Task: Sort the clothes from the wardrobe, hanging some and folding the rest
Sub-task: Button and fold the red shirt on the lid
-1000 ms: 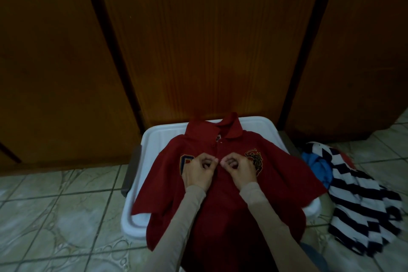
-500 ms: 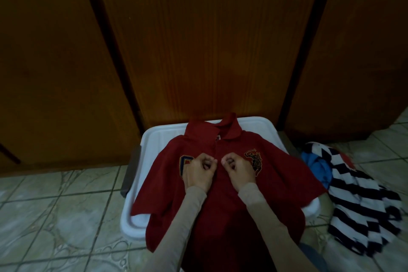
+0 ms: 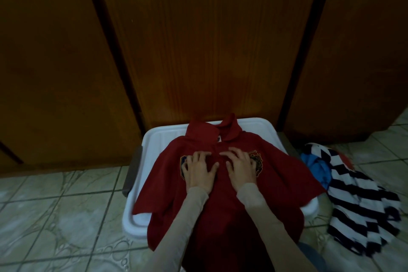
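A dark red polo shirt lies face up, spread over a white plastic lid on the floor, collar toward the wardrobe. My left hand lies flat on the shirt's chest, fingers spread, just left of the button placket. My right hand lies flat beside it on the right, partly over an embroidered crest. Both press on the fabric and hold nothing.
Shut brown wardrobe doors stand right behind the lid. A heap of clothes with a black-and-white striped garment and a blue one lies on the tiled floor to the right.
Both hands were curled, pinching the shirt's placket at the middle. Now their fingers are spread flat on the chest, slightly farther apart.
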